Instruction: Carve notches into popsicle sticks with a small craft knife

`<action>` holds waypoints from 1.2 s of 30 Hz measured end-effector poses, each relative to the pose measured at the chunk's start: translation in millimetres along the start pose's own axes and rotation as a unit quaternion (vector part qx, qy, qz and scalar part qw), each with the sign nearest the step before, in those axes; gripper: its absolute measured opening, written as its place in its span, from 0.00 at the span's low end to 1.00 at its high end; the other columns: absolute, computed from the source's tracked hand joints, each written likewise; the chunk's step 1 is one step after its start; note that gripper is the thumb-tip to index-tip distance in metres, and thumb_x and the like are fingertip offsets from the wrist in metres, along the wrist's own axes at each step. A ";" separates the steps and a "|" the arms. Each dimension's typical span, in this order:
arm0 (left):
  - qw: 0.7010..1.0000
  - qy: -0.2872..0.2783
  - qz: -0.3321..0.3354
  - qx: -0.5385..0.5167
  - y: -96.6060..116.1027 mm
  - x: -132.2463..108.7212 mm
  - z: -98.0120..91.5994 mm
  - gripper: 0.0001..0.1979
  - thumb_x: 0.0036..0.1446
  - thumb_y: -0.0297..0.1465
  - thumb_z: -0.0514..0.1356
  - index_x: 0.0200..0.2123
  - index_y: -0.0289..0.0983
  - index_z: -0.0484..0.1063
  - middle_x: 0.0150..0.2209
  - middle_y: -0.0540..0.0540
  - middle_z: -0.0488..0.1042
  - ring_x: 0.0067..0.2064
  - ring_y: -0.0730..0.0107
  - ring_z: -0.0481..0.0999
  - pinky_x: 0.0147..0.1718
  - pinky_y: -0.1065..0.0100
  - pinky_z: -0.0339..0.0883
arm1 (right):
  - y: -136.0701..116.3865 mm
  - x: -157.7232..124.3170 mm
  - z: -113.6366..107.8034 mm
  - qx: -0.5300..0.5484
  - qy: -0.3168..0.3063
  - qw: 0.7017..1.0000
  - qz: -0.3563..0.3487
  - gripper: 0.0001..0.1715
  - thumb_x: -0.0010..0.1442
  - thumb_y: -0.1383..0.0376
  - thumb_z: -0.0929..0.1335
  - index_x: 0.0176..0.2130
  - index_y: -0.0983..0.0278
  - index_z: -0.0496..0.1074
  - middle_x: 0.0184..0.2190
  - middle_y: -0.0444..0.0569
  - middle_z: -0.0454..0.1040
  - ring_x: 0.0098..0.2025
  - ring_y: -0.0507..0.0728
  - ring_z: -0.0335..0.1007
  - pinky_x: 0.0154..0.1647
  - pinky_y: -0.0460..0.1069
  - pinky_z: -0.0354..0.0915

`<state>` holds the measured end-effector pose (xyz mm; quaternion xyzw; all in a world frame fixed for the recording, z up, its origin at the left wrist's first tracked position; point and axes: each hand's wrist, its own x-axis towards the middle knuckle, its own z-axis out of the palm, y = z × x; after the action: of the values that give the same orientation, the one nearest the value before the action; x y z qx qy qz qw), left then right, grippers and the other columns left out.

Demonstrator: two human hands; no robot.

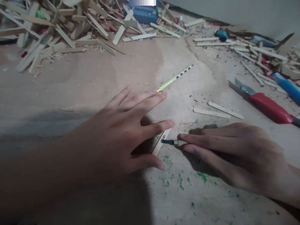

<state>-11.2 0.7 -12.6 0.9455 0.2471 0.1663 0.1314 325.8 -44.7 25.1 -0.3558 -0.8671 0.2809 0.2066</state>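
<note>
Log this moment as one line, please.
left hand: spread over wooden stick | right hand: holds carving tool, tip at that stick | nearby: pencil, two loose sticks, red-handled tool

The left hand (119,134) is palm down with its fingers spread, the left forearm (53,165) slanting away behind them; the left index finger (157,127) reaches forward, and the left thumb (147,162) extends on its near side, a clear gap between the two; the other three fan out beyond; the right hand (243,153) faces those fingertips, its thumb and forefinger pinching, the rest bent behind the forefinger; the right wrist (287,178) lies behind the knuckles.
</note>
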 end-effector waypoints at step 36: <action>0.998 -0.029 0.036 0.036 -9.5 -1.9 -5.0 0.34 0.95 0.59 0.57 0.87 0.45 0.69 0.91 0.21 0.66 0.92 0.25 0.71 0.84 0.10 0.73 | 3.9 3.5 1.5 0.016 0.006 1.000 -0.015 0.10 0.95 0.66 0.72 0.59 0.65 0.87 0.40 0.45 0.90 0.35 0.50 0.86 0.36 0.46 0.71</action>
<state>-18.7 8.5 -11.7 0.9622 0.2153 0.1346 0.0982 324.6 -40.4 22.1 -0.3411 -0.8664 0.2893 0.2220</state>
